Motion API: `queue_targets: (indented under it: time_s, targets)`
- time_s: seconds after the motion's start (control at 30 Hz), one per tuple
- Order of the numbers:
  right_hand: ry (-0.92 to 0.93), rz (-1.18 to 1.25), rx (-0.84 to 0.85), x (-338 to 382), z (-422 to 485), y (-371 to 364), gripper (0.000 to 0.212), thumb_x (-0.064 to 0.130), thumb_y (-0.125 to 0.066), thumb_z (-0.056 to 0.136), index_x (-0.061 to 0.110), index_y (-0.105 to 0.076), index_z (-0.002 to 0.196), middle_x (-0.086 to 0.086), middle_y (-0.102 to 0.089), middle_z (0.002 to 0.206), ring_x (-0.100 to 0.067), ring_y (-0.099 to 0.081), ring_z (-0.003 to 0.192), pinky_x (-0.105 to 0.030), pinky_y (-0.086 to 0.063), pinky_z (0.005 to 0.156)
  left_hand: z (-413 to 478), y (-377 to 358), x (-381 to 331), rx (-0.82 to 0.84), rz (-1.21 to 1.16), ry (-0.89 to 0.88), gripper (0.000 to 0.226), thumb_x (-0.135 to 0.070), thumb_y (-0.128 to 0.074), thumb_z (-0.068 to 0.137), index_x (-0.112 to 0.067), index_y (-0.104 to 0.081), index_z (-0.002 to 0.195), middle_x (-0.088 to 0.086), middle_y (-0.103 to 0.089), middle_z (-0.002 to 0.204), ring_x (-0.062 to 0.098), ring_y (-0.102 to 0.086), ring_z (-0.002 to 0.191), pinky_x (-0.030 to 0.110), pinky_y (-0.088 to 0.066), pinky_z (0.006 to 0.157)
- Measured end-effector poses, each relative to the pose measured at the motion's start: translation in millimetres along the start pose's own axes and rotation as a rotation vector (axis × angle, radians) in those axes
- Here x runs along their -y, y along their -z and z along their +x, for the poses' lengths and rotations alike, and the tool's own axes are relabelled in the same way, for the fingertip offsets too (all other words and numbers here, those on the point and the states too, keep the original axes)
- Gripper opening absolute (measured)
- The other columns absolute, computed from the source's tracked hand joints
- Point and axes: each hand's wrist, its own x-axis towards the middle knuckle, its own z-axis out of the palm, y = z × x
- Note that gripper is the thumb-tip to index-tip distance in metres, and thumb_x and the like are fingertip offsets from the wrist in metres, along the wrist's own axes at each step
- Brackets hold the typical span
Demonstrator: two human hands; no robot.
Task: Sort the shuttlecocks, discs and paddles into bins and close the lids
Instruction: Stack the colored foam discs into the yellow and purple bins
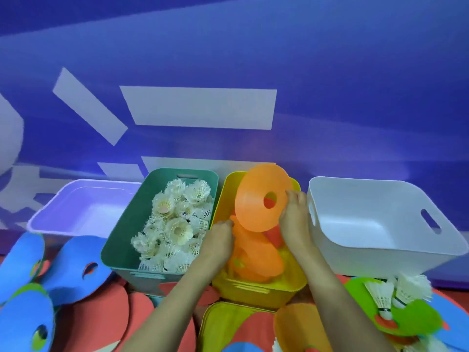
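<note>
Over bin (291,285), right fingers (295,197) grip disc (256,199).

4 bins in row, 9 to 3 o'clock: lilac plastic bin (86,212), green plastic bin (121,240), yellow plastic bin (253,293), white plastic bin (368,219). White feather shuttlecocks (175,224) in green bin; orange plastic ring discs (253,255) in yellow. Blue foam discs (73,262) at 8, before lilac bin. Yellow plastic lid (223,323) at 6, before yellow bin. Green flat disc (416,318) at 4 w/ two loose shuttlecocks (383,295) on it.
</note>
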Motion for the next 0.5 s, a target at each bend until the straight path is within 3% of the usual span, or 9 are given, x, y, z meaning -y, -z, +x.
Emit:
queue_targets:
  time_s: [0.13,0.3,0.5]
  targets:
    - [-0.033,-0.078,0.155,-13,13,-31,0.048,-0.002,-0.039,0.092,0.009,-0.038,0.139,-0.015,-0.02,0.151,-0.034,-0.038,0.129,-0.035,-0.039,0.097,19,-15,6,0.192,0.133,-0.023,0.041,-0.021,-0.054,0.093,-0.01,-0.048,0.132,0.016,-0.047,0.136,0.031,-0.047,0.124,0.038,-0.039,0.102]
    - [-0.015,-0.1,0.199,-28,11,-43,0.042,0.016,-0.049,0.095,0.013,-0.043,0.137,-0.01,-0.018,0.153,-0.03,-0.03,0.137,-0.035,-0.034,0.106,32,-21,16,0.07,0.085,-0.079,0.043,-0.028,-0.055,0.092,-0.016,-0.048,0.132,0.007,-0.042,0.138,0.026,-0.041,0.126,0.036,-0.037,0.104]
    - [0.049,-0.048,0.186,-29,-2,-34,0.043,0.017,-0.051,0.094,0.013,-0.043,0.136,-0.009,-0.028,0.148,-0.027,-0.032,0.134,-0.036,-0.031,0.109,21,-26,14,-0.022,0.041,-0.113,0.036,-0.029,-0.055,0.092,-0.019,-0.053,0.127,0.002,-0.048,0.133,0.022,-0.045,0.122,0.031,-0.037,0.1]
